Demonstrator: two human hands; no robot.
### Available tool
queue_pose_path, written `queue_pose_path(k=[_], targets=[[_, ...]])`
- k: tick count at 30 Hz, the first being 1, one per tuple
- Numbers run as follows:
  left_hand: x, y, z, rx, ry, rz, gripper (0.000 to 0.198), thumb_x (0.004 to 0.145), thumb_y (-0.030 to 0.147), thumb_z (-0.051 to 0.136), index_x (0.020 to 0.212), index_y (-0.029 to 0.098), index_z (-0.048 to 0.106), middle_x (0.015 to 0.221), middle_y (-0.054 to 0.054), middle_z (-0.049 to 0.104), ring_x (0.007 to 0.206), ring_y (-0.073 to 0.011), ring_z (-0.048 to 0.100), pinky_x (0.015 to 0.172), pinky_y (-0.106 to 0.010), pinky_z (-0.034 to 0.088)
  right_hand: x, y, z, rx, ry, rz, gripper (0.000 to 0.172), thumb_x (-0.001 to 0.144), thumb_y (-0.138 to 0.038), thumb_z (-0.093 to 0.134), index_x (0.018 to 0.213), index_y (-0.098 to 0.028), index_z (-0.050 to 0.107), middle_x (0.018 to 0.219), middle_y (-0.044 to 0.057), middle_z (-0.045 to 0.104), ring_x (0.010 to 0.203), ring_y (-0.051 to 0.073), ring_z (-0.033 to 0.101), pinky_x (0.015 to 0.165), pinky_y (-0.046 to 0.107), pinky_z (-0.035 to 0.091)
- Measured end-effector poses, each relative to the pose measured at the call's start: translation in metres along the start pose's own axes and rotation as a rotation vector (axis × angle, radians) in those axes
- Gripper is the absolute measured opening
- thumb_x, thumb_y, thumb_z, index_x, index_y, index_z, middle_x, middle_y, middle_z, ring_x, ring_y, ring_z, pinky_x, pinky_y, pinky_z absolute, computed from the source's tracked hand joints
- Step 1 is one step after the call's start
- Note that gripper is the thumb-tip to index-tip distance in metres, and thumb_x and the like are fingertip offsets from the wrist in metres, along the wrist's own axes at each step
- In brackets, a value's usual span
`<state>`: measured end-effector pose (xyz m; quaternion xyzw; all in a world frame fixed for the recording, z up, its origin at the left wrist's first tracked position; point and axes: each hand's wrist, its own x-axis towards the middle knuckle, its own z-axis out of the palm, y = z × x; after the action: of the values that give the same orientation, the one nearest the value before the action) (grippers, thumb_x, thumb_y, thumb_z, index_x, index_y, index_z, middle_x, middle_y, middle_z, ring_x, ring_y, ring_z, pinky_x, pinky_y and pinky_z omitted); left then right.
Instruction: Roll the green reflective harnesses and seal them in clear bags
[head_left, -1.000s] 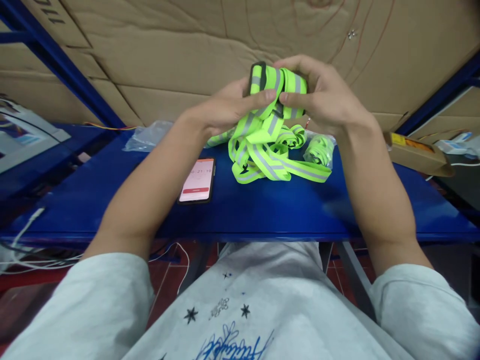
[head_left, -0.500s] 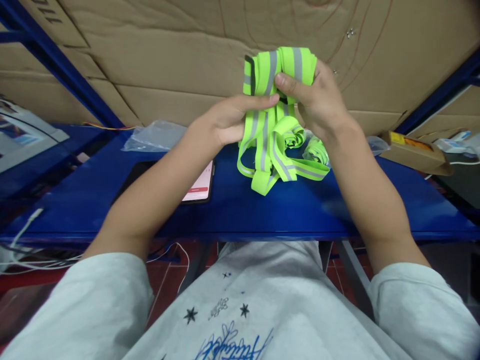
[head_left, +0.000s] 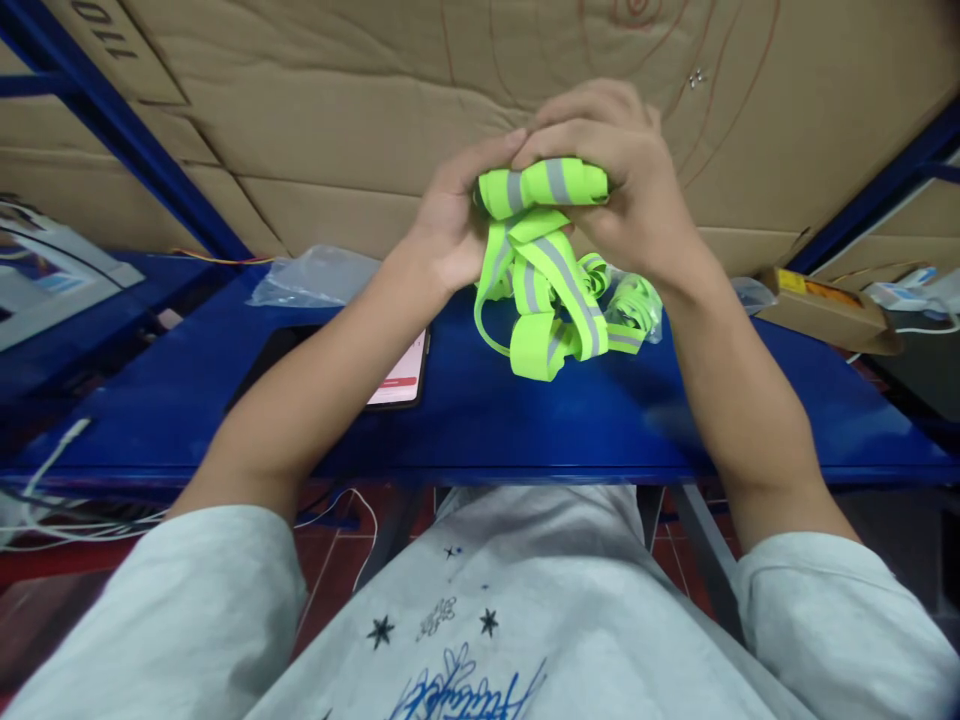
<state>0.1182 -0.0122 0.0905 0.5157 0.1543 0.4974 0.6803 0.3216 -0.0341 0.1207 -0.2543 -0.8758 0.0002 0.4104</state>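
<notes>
Both of my hands grip a neon yellow-green reflective strap (head_left: 544,187) with grey stripes, bunched into a roll above the blue table (head_left: 480,420). My left hand (head_left: 457,215) is closed on the roll's left end, thumb along the top. Over its top and right end wraps my right hand (head_left: 626,170), fingers curled and partly hiding it. Loose loops of the strap hang below the roll to the tabletop. Behind them, toward the right, lies another coiled green strap (head_left: 636,303) in clear plastic.
Under my left forearm is a phone (head_left: 405,375) with a lit screen. A clear plastic bag (head_left: 311,275) lies at the back left. An open cardboard box (head_left: 825,305) sits on the right. Cardboard sheeting (head_left: 337,130) stands behind the table; white cables (head_left: 56,460) trail at the left edge.
The strap's flat folded bundle is now a tighter roll, turned more sideways. My right hand has moved over its top, and the hanging loops have shifted.
</notes>
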Motion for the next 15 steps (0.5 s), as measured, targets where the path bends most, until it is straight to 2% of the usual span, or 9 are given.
queue_pose_path(k=[2,3,5,7,9,12,15], targets=[[0.002,0.000,-0.003,-0.021,-0.040,0.050,0.006,0.097,0.027,0.072,0.094,0.026,0.076,0.097,-0.002,0.080,0.148,-0.0309,0.060,0.116,-0.038,0.057,-0.001,0.000,-0.008,0.049,-0.142,-0.026,0.035,0.091,-0.033,0.081,0.125,-0.041,0.075,0.160,-0.002,0.056,0.162,0.027,0.041,0.142,0.042,0.028],[0.002,0.000,-0.005,-0.019,-0.064,0.065,0.007,0.091,0.019,0.074,0.094,0.025,0.076,0.099,-0.001,0.080,0.147,-0.0304,0.061,0.116,-0.037,0.057,-0.002,0.002,-0.012,0.146,-0.223,-0.043,0.045,0.087,-0.033,0.086,0.130,-0.039,0.073,0.163,0.000,0.052,0.165,0.027,0.037,0.142,0.041,0.028],[0.001,0.002,-0.008,0.013,-0.090,0.086,0.030,0.080,0.009,0.078,0.104,0.026,0.075,0.106,0.001,0.080,0.143,-0.0314,0.065,0.111,-0.039,0.060,-0.002,0.008,-0.016,0.408,-0.300,-0.025,0.058,0.085,-0.036,0.090,0.139,-0.039,0.067,0.166,-0.003,0.051,0.168,0.025,0.033,0.142,0.042,0.031],[-0.002,0.003,-0.010,0.064,-0.075,0.118,0.052,0.074,0.003,0.079,0.118,0.031,0.074,0.110,0.003,0.081,0.138,-0.0311,0.069,0.106,-0.039,0.063,-0.002,0.014,-0.013,0.627,-0.178,0.096,0.057,0.088,-0.040,0.090,0.138,-0.042,0.065,0.167,-0.008,0.052,0.168,0.021,0.035,0.138,0.040,0.040],[-0.006,0.004,-0.007,0.106,-0.066,0.152,0.065,0.075,0.001,0.079,0.131,0.034,0.068,0.114,0.004,0.082,0.137,-0.0293,0.070,0.107,-0.037,0.063,-0.002,0.018,-0.002,0.781,-0.049,0.286,0.048,0.090,-0.039,0.087,0.133,-0.038,0.065,0.162,-0.005,0.059,0.161,0.022,0.046,0.128,0.038,0.052],[-0.013,0.005,0.003,0.155,-0.088,0.227,0.071,0.075,-0.001,0.078,0.133,0.037,0.062,0.123,0.006,0.081,0.140,-0.0288,0.068,0.110,-0.036,0.061,0.000,0.020,0.022,0.970,-0.093,0.499,0.037,0.093,-0.041,0.083,0.125,-0.030,0.069,0.137,0.000,0.076,0.136,0.024,0.070,0.112,0.039,0.064],[-0.013,0.004,0.012,0.274,-0.012,0.317,0.052,0.082,0.001,0.067,0.121,0.035,0.070,0.126,0.008,0.080,0.144,-0.0268,0.065,0.111,-0.033,0.059,0.001,0.016,0.039,1.009,-0.079,0.485,0.033,0.088,-0.039,0.088,0.117,-0.033,0.074,0.119,-0.003,0.081,0.123,0.023,0.077,0.106,0.036,0.067]])
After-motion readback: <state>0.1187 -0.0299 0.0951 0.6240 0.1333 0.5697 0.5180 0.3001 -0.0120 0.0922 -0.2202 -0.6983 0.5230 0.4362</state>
